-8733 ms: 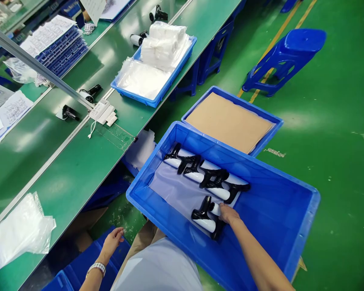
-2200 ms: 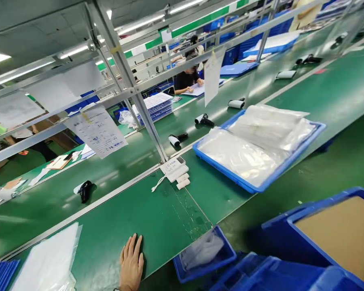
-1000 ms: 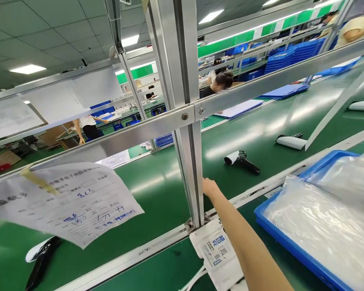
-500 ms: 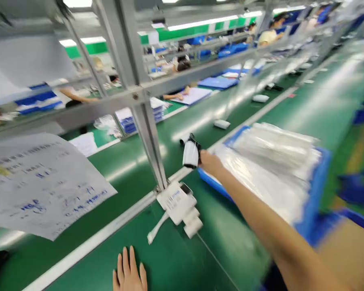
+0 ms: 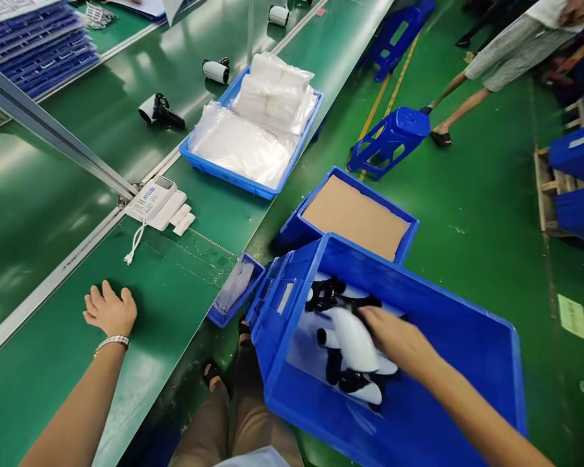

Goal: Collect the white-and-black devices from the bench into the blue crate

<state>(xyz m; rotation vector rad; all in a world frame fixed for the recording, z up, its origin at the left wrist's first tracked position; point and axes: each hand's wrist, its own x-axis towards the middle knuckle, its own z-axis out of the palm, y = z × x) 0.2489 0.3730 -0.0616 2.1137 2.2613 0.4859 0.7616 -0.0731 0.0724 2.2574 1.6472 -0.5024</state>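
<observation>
Where half a second ago the right hand (image 5: 394,337) reached over the conveyor table, it is now down in the blue bin (image 5: 467,324).
Its fingers close over a white-and-black handheld device (image 5: 353,337) near the bin's left wall; the left hand (image 5: 109,310) stays flat, empty, on the table's near edge (image 5: 141,389).

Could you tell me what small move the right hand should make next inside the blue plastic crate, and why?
Probably release and withdraw: the right hand holds a white-and-black handheld device low inside the blue plastic crate, right over the other white-and-black devices lying there, while the left hand rests flat on the green table.
</observation>
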